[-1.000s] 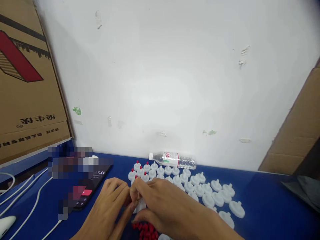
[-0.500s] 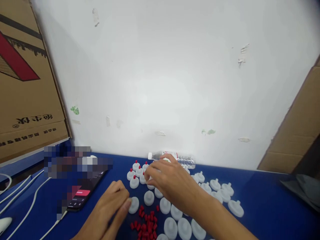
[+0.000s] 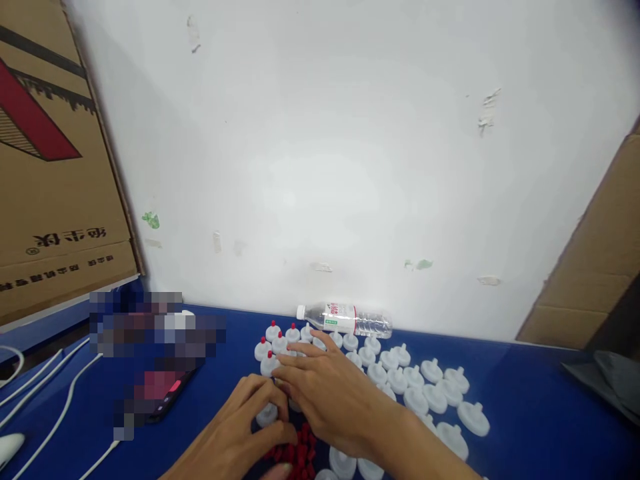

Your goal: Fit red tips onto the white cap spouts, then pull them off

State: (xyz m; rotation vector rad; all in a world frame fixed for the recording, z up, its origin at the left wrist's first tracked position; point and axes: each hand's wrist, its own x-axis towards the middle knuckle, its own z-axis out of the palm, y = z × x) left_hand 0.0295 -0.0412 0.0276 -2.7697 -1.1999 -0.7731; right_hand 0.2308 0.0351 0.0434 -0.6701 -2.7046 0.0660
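Note:
My left hand bends over a pile of small red caps, fingers apart and thumb low by the pile; a white round plastic piece shows under its fingers. My right hand stretches leftward, fingers extended, fingertips close to my left hand's knuckles. What lies beneath its palm is mostly hidden. Just beyond its fingertips stands a white round piece with a red cap on its stem, among several like it. Around my right forearm lie many uncapped white pieces with bare stems.
A clear water bottle lies along the wall behind the pieces. To the left are a phone, partly blurred, and white cables. Cardboard stands at the left and right; a dark grey bag sits far right.
My right hand has come nearer and down from the capped pieces toward my left hand. My left hand has shifted right, over the red caps, its fingers spreading.

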